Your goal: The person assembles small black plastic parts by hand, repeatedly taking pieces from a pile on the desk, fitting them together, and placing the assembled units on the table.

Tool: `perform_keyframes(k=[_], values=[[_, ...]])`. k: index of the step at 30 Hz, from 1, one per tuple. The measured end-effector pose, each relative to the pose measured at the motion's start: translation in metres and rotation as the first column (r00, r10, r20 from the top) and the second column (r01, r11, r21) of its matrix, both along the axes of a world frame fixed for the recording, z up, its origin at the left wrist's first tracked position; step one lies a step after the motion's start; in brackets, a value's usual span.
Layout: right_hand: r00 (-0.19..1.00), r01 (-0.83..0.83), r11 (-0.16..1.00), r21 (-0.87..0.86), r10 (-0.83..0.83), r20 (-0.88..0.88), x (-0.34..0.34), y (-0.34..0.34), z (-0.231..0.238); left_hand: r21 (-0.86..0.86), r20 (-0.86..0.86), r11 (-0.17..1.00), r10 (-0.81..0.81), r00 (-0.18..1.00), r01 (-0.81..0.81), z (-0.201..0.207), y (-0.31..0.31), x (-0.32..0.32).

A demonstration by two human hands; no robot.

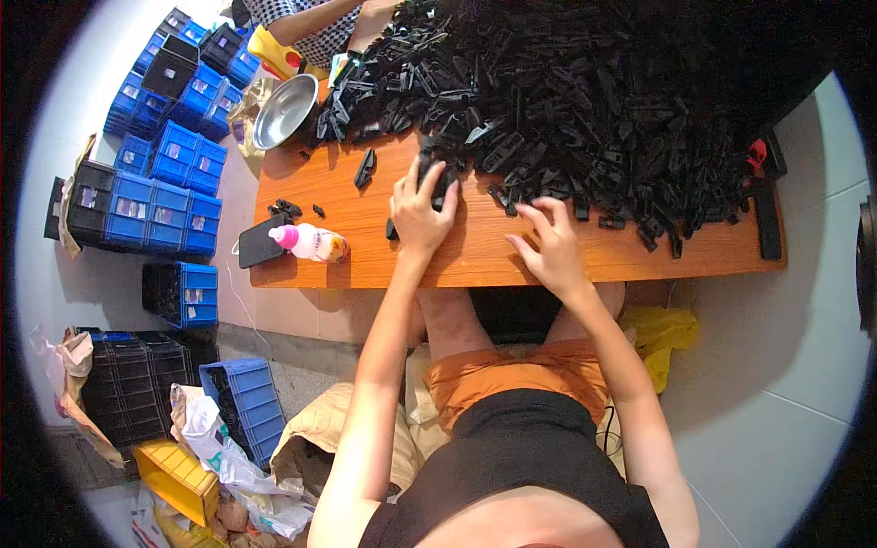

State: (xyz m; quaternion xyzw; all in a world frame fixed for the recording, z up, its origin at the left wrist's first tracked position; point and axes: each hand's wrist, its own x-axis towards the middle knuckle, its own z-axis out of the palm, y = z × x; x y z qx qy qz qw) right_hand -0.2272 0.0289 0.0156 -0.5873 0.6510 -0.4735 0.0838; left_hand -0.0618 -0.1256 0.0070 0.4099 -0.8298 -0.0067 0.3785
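My left hand (423, 216) is on the wooden table, its fingers and thumb closed around dark black plastic parts (443, 183). How many it holds is hidden by the fingers. To its right, my right hand (554, 251) is raised near the front edge of a large pile of black plastic parts (548, 119). The thumb and fingers of that hand are curved and apart, with nothing visible between them. A single black plastic part (365, 168) lies left of my left hand. Another small black piece (391, 229) sits beside my left wrist.
A pink-capped bottle (312, 243) and a black phone-like slab (262, 242) stand at the table's left. A metal bowl (286, 111) is at the far left corner. Blue crates (164, 219) are stacked left of the wooden table (475, 260). Another person's arm (315, 20) shows at the back.
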Motion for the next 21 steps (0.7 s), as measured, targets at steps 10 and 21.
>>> perform_keyframes(k=[10,21], values=[[0.985,-0.004,0.999,-0.044,-0.004,-0.174,-0.003,-0.003,-0.017,-0.205,0.12,0.973,-0.086,0.989,0.109,0.005,0.019,-0.003],[0.961,0.028,0.999,0.016,-0.022,-0.276,-0.026,0.023,0.006,-0.208,0.224,0.942,-0.216,0.95,0.263,0.014,0.048,-0.008]])
